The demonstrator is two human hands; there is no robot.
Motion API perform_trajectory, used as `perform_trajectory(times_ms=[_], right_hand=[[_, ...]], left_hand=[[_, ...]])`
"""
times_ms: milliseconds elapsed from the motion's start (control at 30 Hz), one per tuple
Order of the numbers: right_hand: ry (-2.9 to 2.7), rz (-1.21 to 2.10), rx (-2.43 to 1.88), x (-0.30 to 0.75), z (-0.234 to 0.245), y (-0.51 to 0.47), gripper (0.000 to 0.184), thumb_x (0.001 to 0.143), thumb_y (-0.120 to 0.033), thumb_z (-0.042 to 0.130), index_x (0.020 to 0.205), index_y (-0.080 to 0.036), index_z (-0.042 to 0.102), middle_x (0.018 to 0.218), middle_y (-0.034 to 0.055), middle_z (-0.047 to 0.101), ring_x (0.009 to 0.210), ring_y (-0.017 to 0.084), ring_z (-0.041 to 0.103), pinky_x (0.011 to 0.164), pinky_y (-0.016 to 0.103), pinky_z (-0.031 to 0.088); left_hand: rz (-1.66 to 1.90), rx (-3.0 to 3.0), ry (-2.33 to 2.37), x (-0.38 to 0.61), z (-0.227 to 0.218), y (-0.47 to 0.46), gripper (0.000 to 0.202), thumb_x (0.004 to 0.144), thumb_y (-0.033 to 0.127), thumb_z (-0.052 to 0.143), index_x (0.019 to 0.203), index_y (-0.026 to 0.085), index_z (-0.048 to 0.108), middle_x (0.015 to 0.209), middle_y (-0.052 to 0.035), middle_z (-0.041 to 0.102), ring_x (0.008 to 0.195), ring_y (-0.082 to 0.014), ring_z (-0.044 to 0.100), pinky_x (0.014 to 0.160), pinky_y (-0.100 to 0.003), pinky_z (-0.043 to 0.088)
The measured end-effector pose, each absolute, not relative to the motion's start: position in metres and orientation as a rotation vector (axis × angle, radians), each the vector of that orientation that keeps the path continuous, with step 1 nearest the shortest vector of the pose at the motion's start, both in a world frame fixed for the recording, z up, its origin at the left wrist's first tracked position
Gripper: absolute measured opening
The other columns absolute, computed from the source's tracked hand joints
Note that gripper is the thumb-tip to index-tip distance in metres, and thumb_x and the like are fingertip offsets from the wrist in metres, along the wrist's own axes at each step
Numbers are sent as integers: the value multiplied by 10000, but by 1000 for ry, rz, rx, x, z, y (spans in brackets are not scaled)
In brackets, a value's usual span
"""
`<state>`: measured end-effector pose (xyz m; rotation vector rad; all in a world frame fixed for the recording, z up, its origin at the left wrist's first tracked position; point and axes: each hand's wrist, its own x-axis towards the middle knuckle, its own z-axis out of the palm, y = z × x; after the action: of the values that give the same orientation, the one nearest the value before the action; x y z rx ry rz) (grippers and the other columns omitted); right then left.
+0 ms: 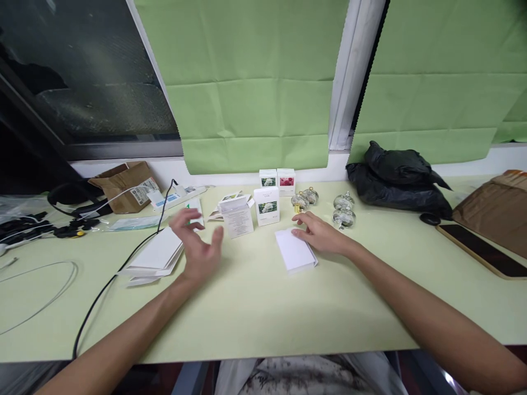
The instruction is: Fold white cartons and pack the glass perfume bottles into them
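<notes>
My left hand (196, 249) is raised over the table's left part, fingers and thumb spread, slightly blurred, holding nothing. Below it and to the left lies a stack of flat white folded cartons (158, 249). My right hand (319, 233) rests at the edge of a plain white box (294, 249) lying flat, its thumb touching the box and its fingers loosely apart. Just beyond those fingertips is a small gold-coloured piece (297, 208), by the round glass bottles (300, 201). An upright white box with a flower picture (267, 207) stands between my hands, beside a printed white carton (236, 216).
Two small flower boxes (277, 181) stand at the back. More round bottles (343, 210) are right of my right hand. A black plastic bag (399, 181), a phone (483, 249) and a brown package (496, 211) lie further right. A cardboard box (125, 187) and a black cable (109, 282) are left.
</notes>
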<state>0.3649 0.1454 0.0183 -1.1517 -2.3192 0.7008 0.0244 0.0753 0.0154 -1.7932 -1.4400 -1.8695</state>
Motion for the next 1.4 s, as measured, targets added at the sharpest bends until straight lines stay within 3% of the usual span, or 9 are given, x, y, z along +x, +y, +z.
perform_trajectory(times_ms=[167, 333, 467, 633, 833, 967, 1100, 1267, 1400], right_hand=[[-2385, 709, -1115, 366, 15, 150, 437, 1055, -524, 542, 1366, -244, 670, 1333, 125, 584, 1176, 292, 635, 1025, 452, 490], [-2371, 735, -1150, 368, 12, 154, 354, 1019, -503, 589, 1197, -215, 691, 1230, 99, 602, 1034, 255, 641, 904, 410, 512], [-2281, 840, -1192, 370, 11, 158, 309, 973, -502, 634, 1076, -211, 620, 1074, 47, 641, 889, 218, 619, 756, 340, 486], [-2260, 1008, -1222, 376, 15, 165, 288, 959, -500, 634, 1005, -223, 575, 926, 3, 657, 807, 195, 589, 676, 294, 422], [-2316, 1032, -1275, 392, 24, 166, 252, 921, -458, 677, 968, -230, 582, 945, 20, 679, 802, 206, 598, 664, 298, 431], [-2338, 1021, -1320, 403, 28, 160, 239, 907, -441, 692, 992, -237, 603, 941, 33, 699, 790, 221, 610, 659, 310, 438], [-2339, 1017, -1348, 409, 32, 155, 215, 905, -419, 695, 980, -237, 607, 934, 41, 708, 794, 227, 627, 658, 316, 445], [-2275, 1152, -1323, 412, 31, 156, 236, 920, -425, 690, 986, -232, 572, 942, 39, 695, 790, 214, 654, 670, 311, 491], [-2205, 1303, -1291, 413, 33, 155, 291, 926, -465, 706, 994, -226, 556, 988, 48, 678, 843, 211, 672, 704, 305, 525]], left_hand=[[-1080, -2687, -1447, 84, 17, 38, 306, 1005, 372, 636, 1287, 309, 539, 1259, -87, 621, 1019, -277, 679, 849, -450, 591], [-1092, -2576, -1620, 116, 14, 63, 388, 1049, 420, 540, 1382, 241, 458, 1385, -155, 545, 791, -230, 684, 641, -422, 589], [-1280, -2479, -1507, 118, 20, 87, 491, 1059, 414, 532, 1506, 265, 396, 1671, -210, 312, 901, -262, 718, 628, -412, 607], [-1376, -2417, -1543, 124, 57, 109, 528, 1051, 345, 554, 1555, 298, 402, 1733, -194, 247, 1039, -349, 726, 726, -450, 615], [-996, -2298, -1755, 136, 94, 157, 577, 965, 134, 618, 1508, 143, 422, 1293, -255, 634, 1030, -418, 739, 896, -544, 560], [-809, -2367, -1749, 143, 98, 174, 271, 930, 93, 647, 1195, 141, 615, 973, -169, 685, 986, -426, 719, 914, -579, 532], [-797, -2503, -1651, 138, 106, 158, 43, 975, 179, 630, 943, 184, 658, 976, -118, 632, 825, -325, 695, 861, -498, 530], [-699, -2856, -1280, 120, 118, 115, 277, 1090, 450, 455, 1102, 250, 645, 1046, -67, 576, 711, -206, 578, 722, -369, 480], [-651, -2855, -1256, 112, 113, 98, 257, 1092, 410, 429, 1083, 218, 600, 1075, -64, 557, 768, -191, 567, 741, -369, 479]])
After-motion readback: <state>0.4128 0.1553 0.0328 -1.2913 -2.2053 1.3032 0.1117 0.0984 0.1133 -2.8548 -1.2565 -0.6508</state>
